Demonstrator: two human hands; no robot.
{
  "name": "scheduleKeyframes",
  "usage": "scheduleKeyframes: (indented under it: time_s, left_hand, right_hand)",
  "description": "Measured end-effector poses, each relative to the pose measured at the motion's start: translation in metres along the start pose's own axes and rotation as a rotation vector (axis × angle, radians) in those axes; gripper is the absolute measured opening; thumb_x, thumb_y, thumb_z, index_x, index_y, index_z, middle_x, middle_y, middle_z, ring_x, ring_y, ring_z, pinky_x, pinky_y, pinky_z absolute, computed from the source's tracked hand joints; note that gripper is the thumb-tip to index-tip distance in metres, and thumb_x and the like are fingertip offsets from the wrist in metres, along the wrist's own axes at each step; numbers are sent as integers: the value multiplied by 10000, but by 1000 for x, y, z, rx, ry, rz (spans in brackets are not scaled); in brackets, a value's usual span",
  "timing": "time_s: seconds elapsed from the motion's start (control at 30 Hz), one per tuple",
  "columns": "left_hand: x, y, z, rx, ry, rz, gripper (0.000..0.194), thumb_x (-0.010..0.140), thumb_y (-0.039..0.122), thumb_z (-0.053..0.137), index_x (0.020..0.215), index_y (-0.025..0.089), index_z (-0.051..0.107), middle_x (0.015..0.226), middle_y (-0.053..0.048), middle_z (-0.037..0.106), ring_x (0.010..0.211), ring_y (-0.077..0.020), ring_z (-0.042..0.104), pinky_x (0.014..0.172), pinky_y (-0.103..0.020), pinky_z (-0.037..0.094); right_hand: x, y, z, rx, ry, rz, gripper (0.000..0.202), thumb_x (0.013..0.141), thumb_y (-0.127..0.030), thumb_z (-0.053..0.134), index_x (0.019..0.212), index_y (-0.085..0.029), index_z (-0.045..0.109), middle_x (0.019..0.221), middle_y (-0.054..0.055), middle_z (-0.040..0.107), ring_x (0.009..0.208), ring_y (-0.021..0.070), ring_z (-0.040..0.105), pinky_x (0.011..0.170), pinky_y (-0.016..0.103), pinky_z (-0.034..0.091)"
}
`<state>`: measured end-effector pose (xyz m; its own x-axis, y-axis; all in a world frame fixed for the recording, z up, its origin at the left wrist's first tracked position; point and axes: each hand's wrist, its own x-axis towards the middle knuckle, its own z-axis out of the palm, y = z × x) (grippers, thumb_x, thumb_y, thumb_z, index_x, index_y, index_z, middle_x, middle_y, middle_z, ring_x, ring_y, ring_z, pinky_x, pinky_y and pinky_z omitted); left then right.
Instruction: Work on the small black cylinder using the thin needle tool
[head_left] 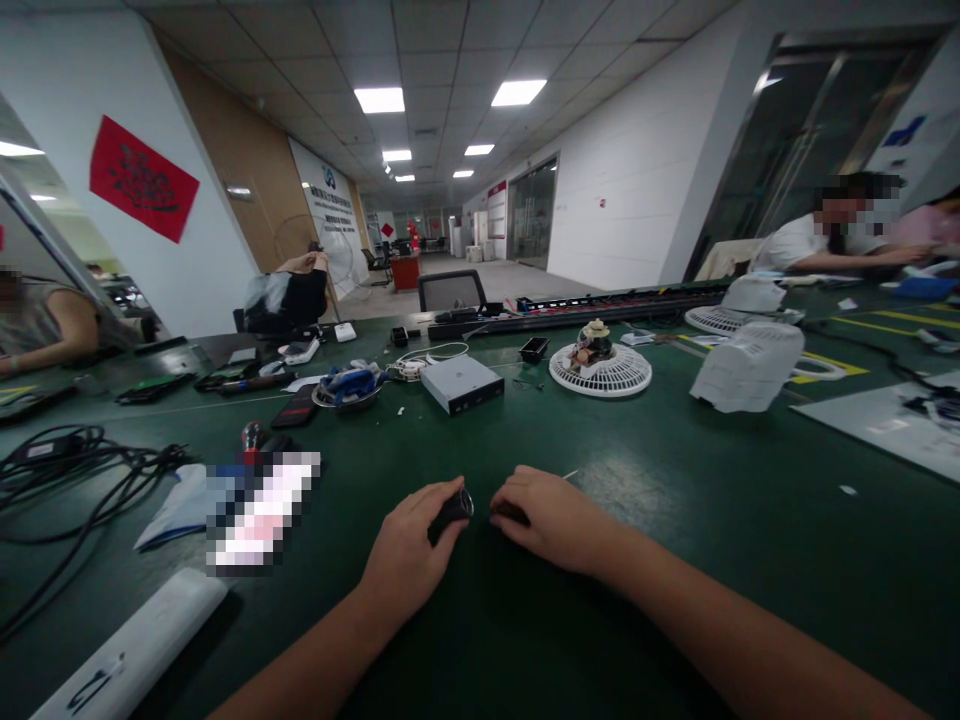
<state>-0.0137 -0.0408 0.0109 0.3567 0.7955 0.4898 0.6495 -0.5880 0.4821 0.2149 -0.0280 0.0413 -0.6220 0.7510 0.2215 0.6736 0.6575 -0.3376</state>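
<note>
Thick black cables [82, 470] lie in loops by the left edge of the dark green table [637, 440]. A long white plastic bar [139, 635] lies at the near left corner. Just past it is a flat pale blue and white packet [176, 512]. Farther back, left of the middle, a round shiny dish [349, 407] has a crumpled blue thing [352, 382] in it.

The left hand [405, 535] is above the table, near the middle of the near edge. Its thumb and fingers pinch a short black tube [451, 508] with a shiny round end, which faces the right hand.

Toward the far edge sits a flat grey metal box [459, 380]. Nearer, the right hand [544, 510] has its fingers curled in, just beside the tube — not touching it. A thin pale stick [571, 474] shows behind this hand, but it is too hard to see if the fingers grip it.

Farther back lies a round white plastic grille [600, 384]. A curved white plastic cover [746, 370] stands toward the right edge — a flat white board [892, 425] lies right at that edge.
</note>
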Motion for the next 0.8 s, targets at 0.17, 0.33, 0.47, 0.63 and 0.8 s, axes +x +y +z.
scheduleKeyframes:
  time_s: [0.17,0.33,0.47,0.63,0.8]
  left_hand:
    - [-2,4,0,-25,-18,55,481,857,122,667,1318,220,571,1232,-70,693,1101,-229,675,978,-418,561]
    - [-5,3,1,-34,-18,150,570,821,112,713,1350,231,536,1213,-70,697,1089,-232,676,970,-399,565]
    - [-5,3,1,-46,15,229,556,826,127,724,1341,222,537,1198,-76,705,1062,-232,687,945,-386,577]
    - [-6,3,1,-58,31,278,524,855,170,715,1346,210,536,1204,-85,704,1068,-231,688,944,-371,579]
    - [-7,5,-1,-66,6,331,468,874,189,700,1321,196,561,1155,-93,717,1023,-228,701,907,-366,595]
  right_hand:
    - [-2,-10,-2,107,179,-46,193,853,-131,641,1028,-170,710,898,55,705,866,204,600,767,330,485]
    - [-4,-14,0,111,241,-103,215,872,-146,641,1056,-219,727,1027,62,686,939,207,594,804,340,490]
    - [-2,-10,4,181,265,-92,208,812,-68,683,967,-202,718,908,37,723,855,199,607,767,334,499]
    - [-1,-6,6,205,295,-181,264,815,-3,653,951,-214,737,978,39,729,889,191,604,770,322,491]
    - [0,-7,4,248,276,-82,144,780,-87,763,860,-200,724,833,14,724,819,181,606,738,311,479]
